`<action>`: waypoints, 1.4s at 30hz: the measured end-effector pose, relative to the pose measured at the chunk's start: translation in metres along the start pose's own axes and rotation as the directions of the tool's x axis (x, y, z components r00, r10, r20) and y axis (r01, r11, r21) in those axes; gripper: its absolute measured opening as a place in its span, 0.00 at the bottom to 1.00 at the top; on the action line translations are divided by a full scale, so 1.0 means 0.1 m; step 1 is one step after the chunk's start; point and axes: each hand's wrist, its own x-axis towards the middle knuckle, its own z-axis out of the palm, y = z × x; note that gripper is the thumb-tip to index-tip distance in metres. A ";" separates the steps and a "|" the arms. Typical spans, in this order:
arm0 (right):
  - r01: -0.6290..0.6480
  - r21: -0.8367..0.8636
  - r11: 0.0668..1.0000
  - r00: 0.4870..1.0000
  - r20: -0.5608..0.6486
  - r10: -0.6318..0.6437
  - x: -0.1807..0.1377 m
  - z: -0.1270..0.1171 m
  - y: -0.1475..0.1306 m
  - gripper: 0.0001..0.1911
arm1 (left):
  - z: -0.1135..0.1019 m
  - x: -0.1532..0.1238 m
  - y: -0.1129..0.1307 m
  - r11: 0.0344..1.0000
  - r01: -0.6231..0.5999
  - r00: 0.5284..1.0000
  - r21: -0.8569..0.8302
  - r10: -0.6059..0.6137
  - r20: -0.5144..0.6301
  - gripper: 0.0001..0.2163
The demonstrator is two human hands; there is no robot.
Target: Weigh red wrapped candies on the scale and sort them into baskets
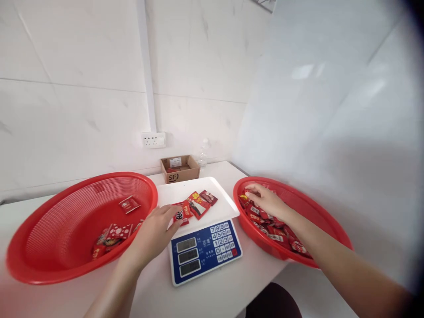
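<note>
Red packet point(180, 215): at the near-left edge of the scale tray point(175, 190), long axis slanting away rightward.
Left hand point(155, 233): nearer, fingertips pinched on it.
Right hand point(266, 201): well apart, resting on heaped packets point(281, 229) in the right basket point(342, 240); grip unclear.

Bright even light, glare on right wall, blurred warped edges, dark right corners.
</note>
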 end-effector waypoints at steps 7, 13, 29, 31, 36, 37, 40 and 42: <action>0.244 0.185 0.952 0.961 0.083 -0.262 0.29 0.51 -0.90 0.08 | -0.06 -0.04 0.07 0.999 -0.043 0.998 -0.014 0.044 0.049 0.13; 0.311 0.091 0.946 0.926 0.196 -0.323 0.57 0.98 -1.44 0.07 | -0.08 -0.07 0.07 0.998 -0.056 0.998 -0.009 0.056 0.007 0.12; 0.185 -0.264 0.947 0.936 0.341 -0.088 0.59 0.84 -1.07 0.16 | -0.14 -0.09 0.07 1.000 -0.027 1.000 -0.006 0.027 -0.003 0.14; 0.196 -0.243 0.950 0.927 0.362 -0.099 0.56 0.84 -1.10 0.16 | -0.14 -0.09 0.08 0.999 -0.029 1.000 -0.013 0.029 0.002 0.13; 0.213 -0.209 0.954 0.934 0.330 -0.136 0.51 0.76 -1.14 0.17 | -0.16 -0.09 0.07 0.999 -0.024 1.000 -0.024 0.024 0.004 0.14; 0.211 -0.209 0.955 0.940 0.313 -0.139 0.48 0.72 -1.14 0.17 | -0.16 -0.08 0.07 1.000 -0.018 1.000 -0.024 0.018 -0.001 0.15; 0.203 -0.106 0.973 0.960 0.217 -0.177 0.26 0.59 -1.13 0.17 | -0.16 -0.08 0.04 0.999 0.013 1.000 -0.038 -0.014 -0.026 0.14; 0.223 0.056 0.973 0.967 0.115 -0.228 0.00 0.52 -1.10 0.15 | -0.16 -0.07 0.03 0.997 0.055 0.996 -0.059 -0.059 -0.067 0.13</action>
